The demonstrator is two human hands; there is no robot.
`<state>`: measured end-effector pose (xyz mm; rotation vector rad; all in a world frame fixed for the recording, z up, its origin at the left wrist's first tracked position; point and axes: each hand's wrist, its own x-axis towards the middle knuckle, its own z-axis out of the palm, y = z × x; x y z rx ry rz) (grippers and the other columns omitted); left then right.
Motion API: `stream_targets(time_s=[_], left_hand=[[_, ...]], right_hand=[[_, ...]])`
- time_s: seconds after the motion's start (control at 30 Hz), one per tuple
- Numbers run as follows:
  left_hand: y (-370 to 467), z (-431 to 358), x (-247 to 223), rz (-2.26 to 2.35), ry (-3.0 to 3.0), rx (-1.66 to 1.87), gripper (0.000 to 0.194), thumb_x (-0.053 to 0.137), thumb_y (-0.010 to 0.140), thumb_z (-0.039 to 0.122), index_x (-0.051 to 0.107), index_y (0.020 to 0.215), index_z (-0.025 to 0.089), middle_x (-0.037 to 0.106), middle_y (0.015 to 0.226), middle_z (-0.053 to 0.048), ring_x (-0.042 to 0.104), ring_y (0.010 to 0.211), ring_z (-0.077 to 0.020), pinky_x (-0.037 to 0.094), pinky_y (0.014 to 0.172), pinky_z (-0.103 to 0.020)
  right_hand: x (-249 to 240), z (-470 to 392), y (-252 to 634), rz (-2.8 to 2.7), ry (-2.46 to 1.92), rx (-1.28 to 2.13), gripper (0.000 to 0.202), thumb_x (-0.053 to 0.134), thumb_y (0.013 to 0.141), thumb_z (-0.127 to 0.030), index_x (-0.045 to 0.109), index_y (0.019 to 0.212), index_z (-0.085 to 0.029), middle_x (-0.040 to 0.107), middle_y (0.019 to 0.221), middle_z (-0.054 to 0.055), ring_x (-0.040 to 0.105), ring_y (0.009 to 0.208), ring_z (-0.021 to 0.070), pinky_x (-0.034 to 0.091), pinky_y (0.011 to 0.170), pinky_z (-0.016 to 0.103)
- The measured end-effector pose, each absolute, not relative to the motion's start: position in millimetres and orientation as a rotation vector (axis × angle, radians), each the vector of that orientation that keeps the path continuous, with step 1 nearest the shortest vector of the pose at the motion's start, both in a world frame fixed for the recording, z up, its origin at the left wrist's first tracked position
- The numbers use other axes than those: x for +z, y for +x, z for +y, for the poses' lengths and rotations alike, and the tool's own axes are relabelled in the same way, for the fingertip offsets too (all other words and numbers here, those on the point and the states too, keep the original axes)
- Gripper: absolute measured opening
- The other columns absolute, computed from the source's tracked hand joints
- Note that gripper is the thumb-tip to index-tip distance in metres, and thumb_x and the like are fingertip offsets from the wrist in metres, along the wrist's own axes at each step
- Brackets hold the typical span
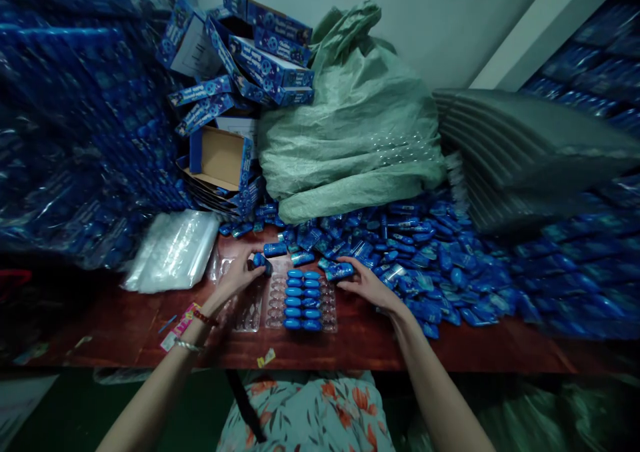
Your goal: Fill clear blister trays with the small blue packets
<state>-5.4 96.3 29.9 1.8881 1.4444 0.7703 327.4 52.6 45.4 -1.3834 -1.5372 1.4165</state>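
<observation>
In front of me on the table lies a clear plastic tray (pixel 275 303) with moulded hollows. Two columns of blue capsule-shaped pieces (pixel 303 302) fill its middle, while hollows on both sides hold none. My left hand (pixel 243 275) is closed around a small blue capsule-shaped piece (pixel 261 263) just past the tray's upper left corner. At the upper right corner, my right hand (pixel 364 284) grips another blue wrapped piece (pixel 339 271) between thumb and fingers. A few more blue pieces (pixel 302 259) lie between the hands, beyond the tray.
A heap of blue wrapped pieces (pixel 440 259) spreads to the right. Behind stand a green woven sack (pixel 350 125) and printed blue boxes (pixel 273 59). Clear plastic bags (pixel 173 249) lie left, beside more clear trays (pixel 249 309). Grey foam-like sheets (pixel 530 145) jut in from the right.
</observation>
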Motion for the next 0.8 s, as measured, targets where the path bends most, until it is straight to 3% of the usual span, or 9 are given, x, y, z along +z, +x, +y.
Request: stream_targets(time_s=[0.07, 0.17, 0.27, 0.33, 0.47, 0.63, 0.8], left_hand=[[-11.2, 89.3, 25.8, 1.388, 1.904, 0.705, 0.041, 0.062, 0.074, 0.024, 0.049, 0.112, 0.016, 0.059, 0.096, -0.004, 0.057, 0.086, -0.0179, 0.047, 0.078, -0.032], [-12.2, 81.2, 23.7, 1.367, 2.025, 0.689, 0.037, 0.061, 0.078, 0.028, 0.051, 0.112, 0.017, 0.06, 0.099, -0.005, 0.057, 0.086, -0.0185, 0.047, 0.075, -0.031], [-7.7, 78.1, 25.7, 1.378, 2.103, 0.769, 0.036, 0.06, 0.081, 0.035, 0.052, 0.112, 0.018, 0.058, 0.107, -0.007, 0.057, 0.087, -0.0181, 0.048, 0.073, -0.03], [-4.8, 77.6, 28.1, 1.412, 2.099, 0.835, 0.038, 0.06, 0.081, 0.04, 0.054, 0.112, 0.018, 0.057, 0.109, -0.008, 0.057, 0.086, -0.0181, 0.048, 0.072, -0.03], [-1.8, 74.1, 34.9, 1.445, 2.072, 0.88, 0.03, 0.057, 0.083, 0.043, 0.06, 0.099, 0.018, 0.061, 0.095, -0.006, 0.058, 0.087, -0.02, 0.048, 0.077, -0.033], [6.1, 66.4, 44.7, 1.441, 2.056, 0.875, 0.024, 0.05, 0.088, 0.034, 0.06, 0.105, 0.021, 0.061, 0.103, -0.006, 0.058, 0.095, -0.0205, 0.047, 0.084, -0.035], [19.2, 66.4, 45.3, 1.403, 2.193, 0.798, 0.023, 0.046, 0.09, 0.028, 0.056, 0.109, 0.021, 0.057, 0.105, -0.007, 0.058, 0.091, -0.0186, 0.048, 0.081, -0.032]], right_hand=[[40.9, 44.8, 331.7, -1.489, -1.356, 1.488, 0.053, 0.057, 0.077, -0.037, 0.044, 0.124, -0.018, 0.066, 0.076, 0.0, 0.065, 0.066, 0.0162, 0.051, 0.059, 0.028], [38.7, 39.1, 329.6, -1.535, -1.485, 1.335, 0.038, 0.046, 0.085, -0.043, 0.053, 0.11, -0.017, 0.062, 0.067, -0.001, 0.062, 0.056, 0.0158, 0.049, 0.053, 0.027], [45.1, 39.1, 323.3, -1.836, -1.578, 0.977, 0.028, 0.042, 0.089, -0.041, 0.059, 0.097, -0.02, 0.066, 0.082, 0.003, 0.063, 0.075, 0.0184, 0.049, 0.069, 0.03], [51.0, 39.4, 319.0, -2.04, -1.612, 0.768, 0.024, 0.04, 0.092, -0.035, 0.058, 0.098, -0.02, 0.065, 0.095, 0.006, 0.061, 0.088, 0.02, 0.046, 0.078, 0.032], [59.9, 36.6, 309.6, -2.351, -1.768, 0.567, 0.023, 0.036, 0.094, -0.026, 0.054, 0.105, -0.017, 0.064, 0.095, 0.01, 0.06, 0.087, 0.0219, 0.043, 0.073, 0.031], [74.1, 33.4, 299.1, -2.543, -1.859, 0.426, 0.025, 0.033, 0.094, -0.02, 0.056, 0.104, -0.017, 0.064, 0.095, 0.012, 0.058, 0.086, 0.0233, 0.039, 0.074, 0.032], [83.2, 34.8, 297.1, -2.592, -1.868, 0.385, 0.027, 0.034, 0.094, -0.02, 0.056, 0.109, -0.016, 0.063, 0.098, 0.013, 0.057, 0.088, 0.025, 0.039, 0.076, 0.034]])
